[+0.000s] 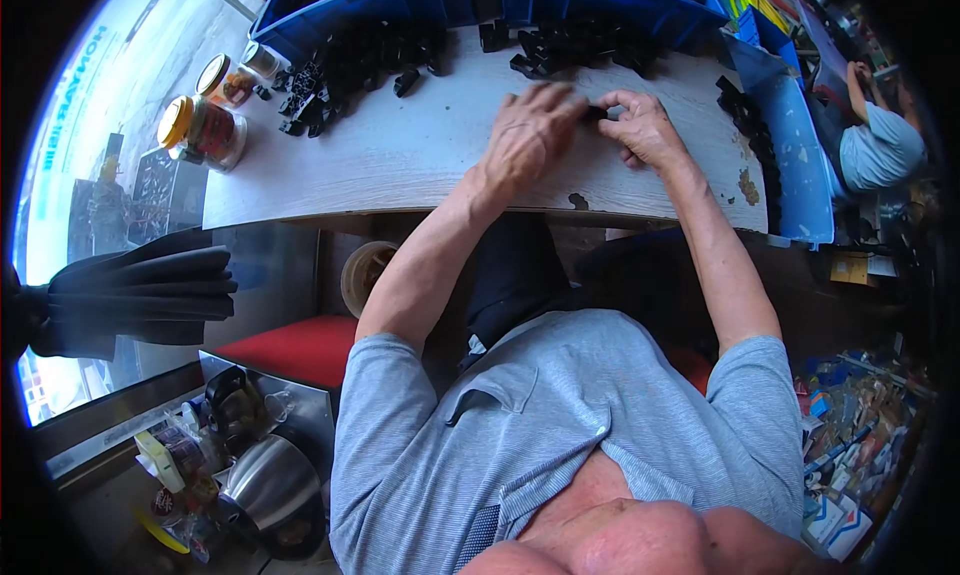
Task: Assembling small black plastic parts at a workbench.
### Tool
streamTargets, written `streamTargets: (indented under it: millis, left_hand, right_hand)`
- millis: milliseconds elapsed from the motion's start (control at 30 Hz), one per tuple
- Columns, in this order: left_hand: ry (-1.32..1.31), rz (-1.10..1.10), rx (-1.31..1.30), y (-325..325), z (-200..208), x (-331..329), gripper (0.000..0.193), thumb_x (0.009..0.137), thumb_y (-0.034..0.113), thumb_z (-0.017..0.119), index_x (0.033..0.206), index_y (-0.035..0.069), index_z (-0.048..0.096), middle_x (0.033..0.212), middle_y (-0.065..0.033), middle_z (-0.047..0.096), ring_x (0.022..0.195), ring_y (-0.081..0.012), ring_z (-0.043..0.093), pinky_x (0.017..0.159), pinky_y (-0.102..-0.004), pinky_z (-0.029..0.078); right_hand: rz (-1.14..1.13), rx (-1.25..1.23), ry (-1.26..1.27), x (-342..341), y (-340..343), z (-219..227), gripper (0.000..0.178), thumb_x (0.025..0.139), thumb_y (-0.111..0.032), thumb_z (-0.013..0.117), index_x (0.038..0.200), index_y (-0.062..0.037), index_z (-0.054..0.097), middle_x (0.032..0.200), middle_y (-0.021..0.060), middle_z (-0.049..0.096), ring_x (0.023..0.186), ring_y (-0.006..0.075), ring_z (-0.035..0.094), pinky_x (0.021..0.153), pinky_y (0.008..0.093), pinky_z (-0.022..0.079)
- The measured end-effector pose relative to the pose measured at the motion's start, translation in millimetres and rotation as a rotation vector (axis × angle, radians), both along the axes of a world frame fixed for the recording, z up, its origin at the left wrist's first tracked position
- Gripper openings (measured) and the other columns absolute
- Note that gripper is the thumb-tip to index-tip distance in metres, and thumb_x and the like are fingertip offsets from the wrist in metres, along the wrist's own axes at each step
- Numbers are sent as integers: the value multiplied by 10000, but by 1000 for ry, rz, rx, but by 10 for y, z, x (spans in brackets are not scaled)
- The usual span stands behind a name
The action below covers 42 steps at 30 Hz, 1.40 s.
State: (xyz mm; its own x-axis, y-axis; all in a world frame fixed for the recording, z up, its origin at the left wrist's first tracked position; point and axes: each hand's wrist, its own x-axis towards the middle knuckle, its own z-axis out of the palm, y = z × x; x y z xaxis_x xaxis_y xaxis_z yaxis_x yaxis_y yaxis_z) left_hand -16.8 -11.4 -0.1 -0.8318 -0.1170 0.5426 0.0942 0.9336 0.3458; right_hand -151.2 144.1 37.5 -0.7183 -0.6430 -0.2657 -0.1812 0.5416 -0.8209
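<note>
Over the pale wooden table (400, 165), my right hand (645, 127) pinches a small black part (594, 113) between thumb and forefinger. My left hand (535, 133) is close beside it on the left, its fingers smeared by motion; whether they touch the part I cannot tell. Beyond my hands lies a pile of black plastic parts (580, 50) along the table's far side. Another heap of black parts (340, 70), with smaller pieces at its left end, spreads across the far left.
Blue bins (400, 10) with black parts line the far edge. A blue panel (785, 125) and a row of black parts (752, 125) flank the right side. Lidded jars (205, 135) stand at the left edge. A co-worker (880, 145) is at the far right. A kettle (270, 490) sits lower left.
</note>
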Motion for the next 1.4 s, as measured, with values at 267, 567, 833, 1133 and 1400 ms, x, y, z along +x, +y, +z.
streamTargets:
  millis: [267, 567, 833, 1133, 1400]
  left_hand:
    - [-87, 780, -104, -1087, 40, 481, 279, 875, 199, 684, 1142, 138, 736, 1166, -105, 710, 1113, -344, 616, 956, -430, 504]
    - [-96, 580, -117, -1000, -99, 572, 229, 880, 134, 633, 1089, 119, 725, 998, -132, 714, 968, -346, 656, 853, -445, 524]
    - [-249, 480, -127, -801, 69, 462, 276, 885, 79, 624, 1145, 125, 705, 1047, -151, 712, 899, -383, 709, 778, -474, 562]
    - [-119, 383, -13, -798, 9, 426, 328, 871, 59, 646, 1187, 133, 698, 1151, -159, 699, 953, -378, 706, 826, -464, 568]
    - [-135, 368, -30, -734, 48, 502, 267, 931, 127, 645, 1189, 101, 709, 1056, -171, 720, 891, -371, 717, 780, -451, 572]
  right_hand:
    - [-224, -253, -238, -163, 270, -37, 372, 838, -216, 809, 1128, -43, 654, 599, 8, 566, 480, 108, 599, 432, 259, 538]
    - [-828, -451, -134, -936, 842, -60, 377, 832, -217, 829, 1142, -63, 679, 579, 37, 521, 558, 191, 633, 578, 373, 619]
    - [-711, -361, -50, -755, 448, -80, 359, 811, -215, 845, 1091, -71, 673, 595, 11, 524, 510, 151, 604, 515, 310, 590]
    - [-501, -120, 60, -754, 22, -121, 460, 777, -277, 856, 1154, -71, 691, 775, 37, 652, 491, 118, 558, 429, 276, 509]
    - [-490, 0, 162, -711, -90, -100, 305, 820, -302, 793, 1053, -110, 752, 791, 55, 661, 496, 133, 565, 411, 291, 485]
